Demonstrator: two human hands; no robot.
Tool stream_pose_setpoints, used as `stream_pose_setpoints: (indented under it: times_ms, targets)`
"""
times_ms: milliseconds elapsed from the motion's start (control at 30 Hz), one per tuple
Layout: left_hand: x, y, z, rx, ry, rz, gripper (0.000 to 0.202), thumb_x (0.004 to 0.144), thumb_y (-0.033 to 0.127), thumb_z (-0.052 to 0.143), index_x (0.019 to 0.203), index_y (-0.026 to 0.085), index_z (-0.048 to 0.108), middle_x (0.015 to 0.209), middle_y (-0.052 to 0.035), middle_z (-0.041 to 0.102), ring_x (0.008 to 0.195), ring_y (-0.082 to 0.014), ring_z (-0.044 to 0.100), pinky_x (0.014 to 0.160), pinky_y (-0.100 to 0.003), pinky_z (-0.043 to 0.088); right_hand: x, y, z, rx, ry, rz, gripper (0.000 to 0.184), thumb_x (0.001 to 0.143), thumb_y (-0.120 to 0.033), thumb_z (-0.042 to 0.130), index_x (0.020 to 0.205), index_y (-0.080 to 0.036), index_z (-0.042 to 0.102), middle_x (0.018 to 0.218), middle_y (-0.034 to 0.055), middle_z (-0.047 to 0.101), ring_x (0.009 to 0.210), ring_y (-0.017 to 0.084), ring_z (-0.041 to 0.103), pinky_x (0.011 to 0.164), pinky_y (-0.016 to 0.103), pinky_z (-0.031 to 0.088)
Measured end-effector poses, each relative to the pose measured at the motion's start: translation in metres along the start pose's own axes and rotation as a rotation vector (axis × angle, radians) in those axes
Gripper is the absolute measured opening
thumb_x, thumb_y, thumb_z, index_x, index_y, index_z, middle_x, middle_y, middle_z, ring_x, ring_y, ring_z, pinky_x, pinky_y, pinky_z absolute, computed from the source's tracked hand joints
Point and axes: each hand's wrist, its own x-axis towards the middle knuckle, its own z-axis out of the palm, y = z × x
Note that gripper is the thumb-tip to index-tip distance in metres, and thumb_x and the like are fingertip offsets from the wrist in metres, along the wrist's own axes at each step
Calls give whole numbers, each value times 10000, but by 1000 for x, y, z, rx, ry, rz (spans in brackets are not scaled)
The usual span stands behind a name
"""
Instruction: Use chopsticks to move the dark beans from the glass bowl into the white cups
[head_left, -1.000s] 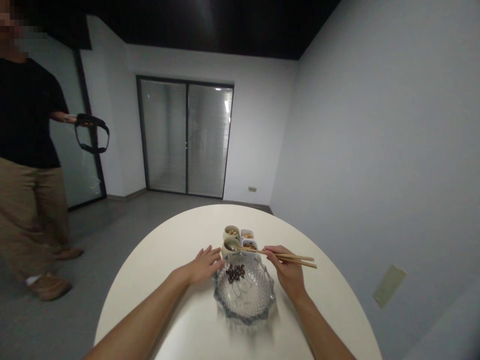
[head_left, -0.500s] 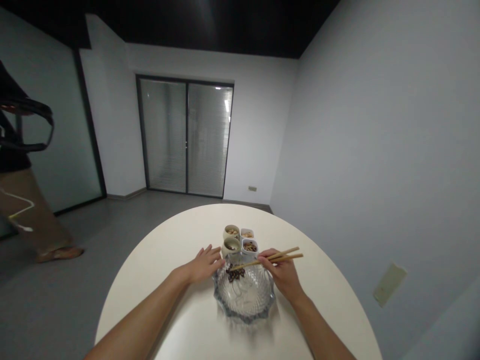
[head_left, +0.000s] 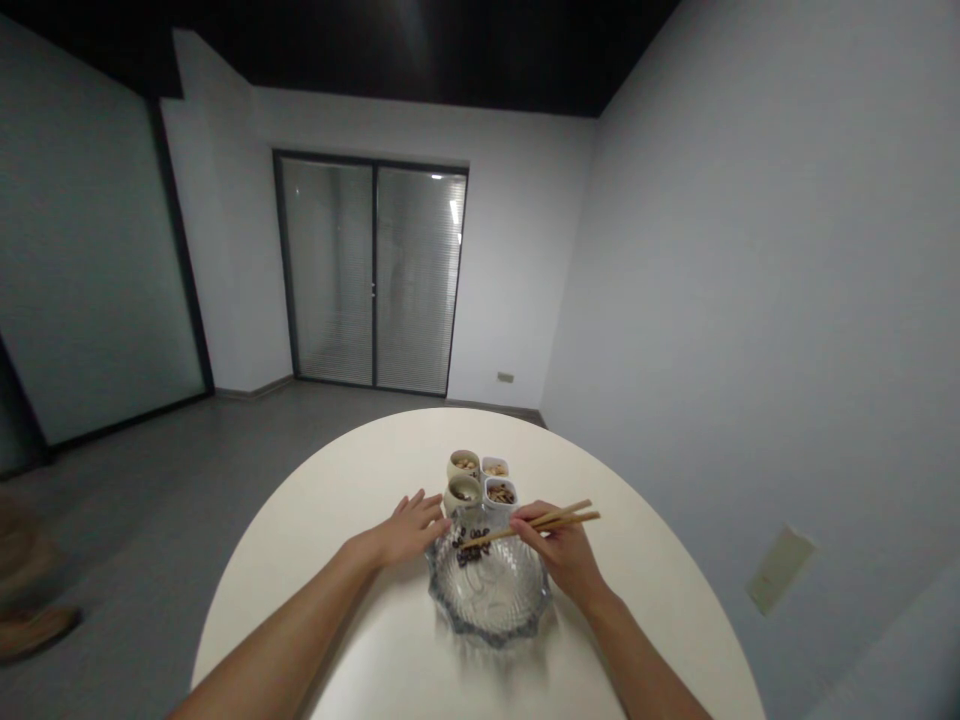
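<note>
- Showing at the far left edge, a blurred tan shoe (head_left: 34, 630) on the grey floor (head_left: 150, 500) belongs to someone else, well apart from the person's hands.
- Resting on the round cream surface (head_left: 337, 470), the left hand (head_left: 409, 530) lies released, its fingers spread and holding nothing, just beside the bowl's rim; whether it touches the rim is hard to tell.
- Lying inside the cut-glass bowl (head_left: 466, 626), near its far edge, a small cluster of dark beans (head_left: 469, 555) sits directly under the chopstick tips.
- Standing just beyond the bowl, two round cream cups (head_left: 463, 494) and two square white cups (head_left: 500, 492) form a tight group, each holding a mixed food.
- Angling across the bowl's far side, the wooden chopsticks (head_left: 487, 537) reach the beans; whether the tips have closed on any cannot be told.
- Grasping those chopsticks, the right hand (head_left: 562, 555) sits just beside the nearer square cup.
- Risking a spill: a loose pinch could drop beans onto the surface, and a wide swing of the chopsticks or knuckles could knock that cup.
</note>
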Motion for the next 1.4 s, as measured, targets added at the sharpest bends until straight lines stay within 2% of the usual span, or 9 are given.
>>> stream_pose_setpoints:
  times_ms: [367, 600, 800, 933, 1167, 1400]
  targets:
    - [0, -1, 0, 12, -7, -1, 611, 983, 635, 167, 1432, 296, 405, 1551, -23, 188, 1434, -326, 50, 1138, -559, 55, -1, 0, 0, 3, 22, 22, 230, 821, -407, 671, 832, -181, 713, 801, 52, 695, 747, 169, 644, 705, 270, 534]
    - [1, -1, 0, -4, 1, 13, 588, 987, 629, 183, 1468, 329, 340, 1549, -28, 190, 1428, -348, 57, 1120, -595, 54, -1, -6, 4, 25, 2, -2, 209, 825, -383, 672, 847, -179, 713, 812, 52, 691, 745, 164, 652, 690, 263, 548]
    - [1, 0, 0, 14, 6, 14, 565, 999, 595, 187, 1445, 309, 386, 1545, -35, 206, 1424, -354, 75, 1117, -598, 78, 0, -7, 1, 32, 17, -21, 199, 824, -368, 679, 829, -171, 714, 791, 55, 690, 719, 158, 646, 672, 257, 543]
    - [1, -1, 0, 6, 3, 19, 563, 996, 604, 182, 1443, 328, 382, 1547, -20, 202, 1423, -362, 72, 1114, -608, 74, 1, -5, -2, 38, 64, -25, 211, 826, -378, 678, 836, -171, 720, 791, 59, 692, 721, 163, 649, 666, 262, 543]
    - [-3, -3, -2, 25, -19, 0, 601, 988, 632, 151, 1425, 302, 398, 1555, -25, 174, 1434, -328, 45, 1130, -568, 64, 2, -7, -2, 71, 257, -35, 223, 831, -389, 672, 835, -171, 721, 812, 69, 687, 730, 168, 650, 636, 272, 560]
    - [-4, -1, -3, 21, -19, -6, 597, 987, 628, 161, 1410, 293, 416, 1553, -28, 182, 1435, -324, 42, 1131, -565, 63, 4, -9, 0, 71, 269, -92, 179, 838, -355, 670, 824, -185, 724, 809, 66, 694, 751, 176, 652, 701, 307, 563]
